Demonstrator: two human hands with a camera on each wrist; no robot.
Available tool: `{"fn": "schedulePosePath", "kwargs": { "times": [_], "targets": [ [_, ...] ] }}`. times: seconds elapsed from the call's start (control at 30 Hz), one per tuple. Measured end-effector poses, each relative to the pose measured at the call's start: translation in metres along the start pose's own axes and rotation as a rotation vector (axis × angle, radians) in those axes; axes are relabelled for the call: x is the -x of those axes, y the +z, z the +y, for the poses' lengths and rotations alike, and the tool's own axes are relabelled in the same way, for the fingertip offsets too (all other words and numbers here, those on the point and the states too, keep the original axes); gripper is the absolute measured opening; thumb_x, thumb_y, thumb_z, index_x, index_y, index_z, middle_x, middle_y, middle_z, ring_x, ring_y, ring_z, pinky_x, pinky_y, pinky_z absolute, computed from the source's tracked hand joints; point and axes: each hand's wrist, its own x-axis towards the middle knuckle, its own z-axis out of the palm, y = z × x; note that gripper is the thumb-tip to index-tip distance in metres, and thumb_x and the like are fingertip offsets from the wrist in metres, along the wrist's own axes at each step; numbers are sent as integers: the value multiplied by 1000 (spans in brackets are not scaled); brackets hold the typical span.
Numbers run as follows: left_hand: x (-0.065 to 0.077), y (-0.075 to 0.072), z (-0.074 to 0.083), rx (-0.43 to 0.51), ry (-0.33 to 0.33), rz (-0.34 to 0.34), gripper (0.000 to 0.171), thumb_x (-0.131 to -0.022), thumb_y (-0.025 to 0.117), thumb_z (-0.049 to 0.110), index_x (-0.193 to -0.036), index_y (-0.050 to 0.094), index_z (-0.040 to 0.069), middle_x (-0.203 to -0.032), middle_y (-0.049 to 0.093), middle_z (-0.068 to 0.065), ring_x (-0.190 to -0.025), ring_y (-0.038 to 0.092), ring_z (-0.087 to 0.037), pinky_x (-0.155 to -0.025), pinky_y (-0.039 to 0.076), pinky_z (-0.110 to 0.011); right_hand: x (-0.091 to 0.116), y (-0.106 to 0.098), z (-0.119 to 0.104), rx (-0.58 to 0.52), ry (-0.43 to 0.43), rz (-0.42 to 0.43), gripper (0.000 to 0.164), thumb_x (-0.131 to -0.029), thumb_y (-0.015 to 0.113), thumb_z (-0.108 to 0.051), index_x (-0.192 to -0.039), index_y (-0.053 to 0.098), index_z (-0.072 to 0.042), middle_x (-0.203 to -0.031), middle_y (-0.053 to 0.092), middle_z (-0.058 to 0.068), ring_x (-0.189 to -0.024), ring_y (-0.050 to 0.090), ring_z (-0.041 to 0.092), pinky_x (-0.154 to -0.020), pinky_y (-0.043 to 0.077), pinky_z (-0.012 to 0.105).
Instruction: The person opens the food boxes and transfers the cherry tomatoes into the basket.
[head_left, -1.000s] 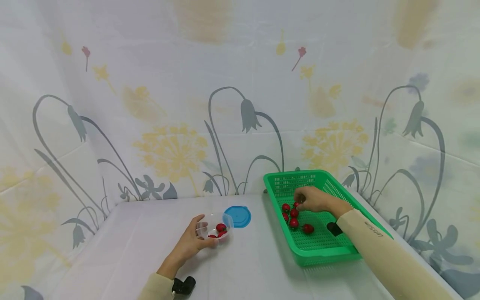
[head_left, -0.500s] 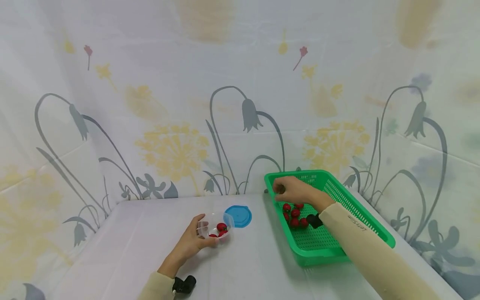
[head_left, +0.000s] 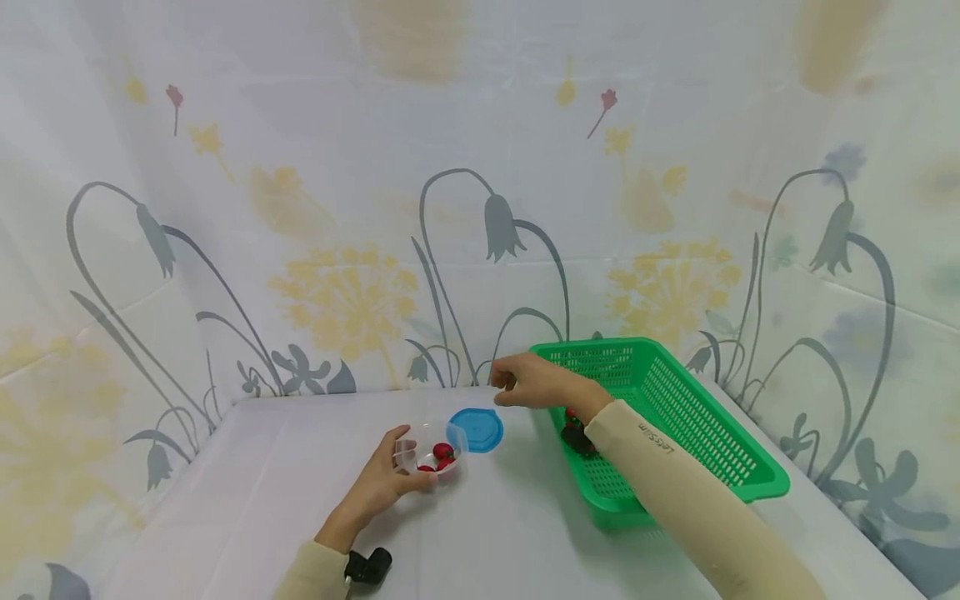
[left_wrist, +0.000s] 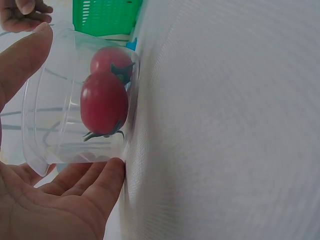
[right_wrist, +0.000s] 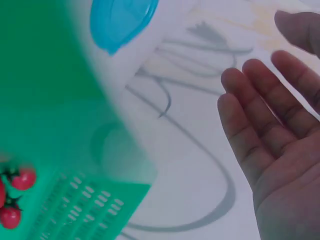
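Observation:
My left hand (head_left: 380,483) grips a clear plastic tub (left_wrist: 60,95) by its side, thumb on one wall and fingers on the opposite one. Inside are a few cherry tomatoes (left_wrist: 104,102) with green stalks. Above the table, behind a round blue lid (head_left: 477,430), hovers my right hand (head_left: 540,382). In the right wrist view its fingers (right_wrist: 260,95) are loosely extended, and nothing shows between them and the thumb. A green perforated basket (head_left: 690,417) sits at the right with more cherry tomatoes (right_wrist: 11,216) in it, mostly hidden by my right forearm in the head view.
A white cloth covers the table (head_left: 262,467). A flower-printed curtain (head_left: 337,208) hangs behind it and along both sides. The basket's raised near rim lies beneath my right forearm.
My right hand has left the tomatoes in the basket and moved left over its rim, to near the blue lid. My left hand and the tub stay in place.

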Motion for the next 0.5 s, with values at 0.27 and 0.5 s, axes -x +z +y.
{"fn": "schedulePosePath", "kwargs": {
  "times": [0.27, 0.5],
  "targets": [
    [0, 0, 2, -13, -10, 9, 98, -70, 86, 29, -147, 27, 8, -137, 48, -18, -114, 52, -35, -96, 44, -53, -20, 15, -19, 86, 2, -38, 16, -88, 68, -24, -102, 63, -18, -99, 62, -6, -92, 55, 13, -78, 50, 27],
    [1, 1, 4, 8, 9, 8, 96, -71, 85, 23, -146, 28, 6, -136, 48, -21, -113, 53, -35, -94, 46, -49, -29, 30, -34, 129, -38, -64, 17, -87, 68, -23, -102, 63, -18, -98, 61, -8, -91, 55, 11, -80, 49, 25]
  ]
}}
